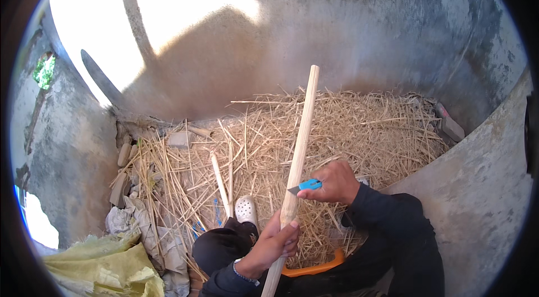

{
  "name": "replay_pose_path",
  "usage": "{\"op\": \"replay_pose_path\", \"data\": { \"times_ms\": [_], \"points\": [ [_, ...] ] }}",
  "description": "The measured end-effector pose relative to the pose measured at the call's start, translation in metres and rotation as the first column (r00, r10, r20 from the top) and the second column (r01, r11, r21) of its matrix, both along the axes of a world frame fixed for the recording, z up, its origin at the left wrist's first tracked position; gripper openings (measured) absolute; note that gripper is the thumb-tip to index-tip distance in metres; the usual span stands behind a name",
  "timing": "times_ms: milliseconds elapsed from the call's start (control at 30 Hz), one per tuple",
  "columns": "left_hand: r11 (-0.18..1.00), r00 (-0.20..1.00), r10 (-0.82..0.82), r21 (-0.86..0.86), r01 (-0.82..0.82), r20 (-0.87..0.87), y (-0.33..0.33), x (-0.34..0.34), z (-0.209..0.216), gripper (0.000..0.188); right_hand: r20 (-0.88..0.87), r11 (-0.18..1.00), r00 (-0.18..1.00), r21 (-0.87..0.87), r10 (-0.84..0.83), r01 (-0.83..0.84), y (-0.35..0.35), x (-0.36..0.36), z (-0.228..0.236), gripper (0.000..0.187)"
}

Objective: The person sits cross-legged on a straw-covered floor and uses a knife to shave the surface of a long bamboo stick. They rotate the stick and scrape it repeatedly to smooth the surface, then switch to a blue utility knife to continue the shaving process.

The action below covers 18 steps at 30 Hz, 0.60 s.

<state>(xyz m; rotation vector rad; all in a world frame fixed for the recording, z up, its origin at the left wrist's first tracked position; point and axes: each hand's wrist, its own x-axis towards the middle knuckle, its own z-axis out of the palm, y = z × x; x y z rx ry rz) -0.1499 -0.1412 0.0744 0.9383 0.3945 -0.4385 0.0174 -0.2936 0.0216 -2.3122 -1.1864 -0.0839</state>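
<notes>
A long pale wooden stick [303,128] rises at a slant from the lower edge toward the back wall. My left hand [276,243] is closed around its lower part, with the thumb across the front. In my right hand [336,183] is a blue utility knife [309,184], gripped in a fist. Its short dark blade points left and meets the stick a little above my left hand. The knife's rear end is hidden inside my fingers.
Straw and shavings [359,128] cover the ground. Another pale stick [221,184] leans near my white clog [246,209]. A yellow-green sack [106,269] lies at lower left, and an orange curved object [317,268] shows beneath me. Concrete walls [359,33] surround the space; stones [124,153] sit at left.
</notes>
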Motion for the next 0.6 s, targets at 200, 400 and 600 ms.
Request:
{"op": "replay_pose_path", "data": {
  "times_ms": [200, 400, 600],
  "points": [
    [0.999, 1.000, 0.010, 0.041, -0.010, 0.000, 0.003, 0.000, -0.001, 0.023, 0.063, 0.992, 0.990, -0.001, -0.123, 0.123, 0.001, 0.032, -0.001, 0.071],
    [1.000, 1.000, -0.009, 0.025, 0.008, 0.029, 0.001, 0.002, 0.002, 0.022, -0.018, 0.981, 0.983, 0.067, -0.183, 0.184, -0.003, 0.040, -0.007, 0.069],
    [1.000, 1.000, 0.005, 0.029, -0.005, 0.001, -0.006, -0.005, 0.001, 0.023, 0.044, 0.958, 0.957, 0.028, -0.288, 0.287, -0.013, 0.057, -0.002, 0.074]
  ]
}}
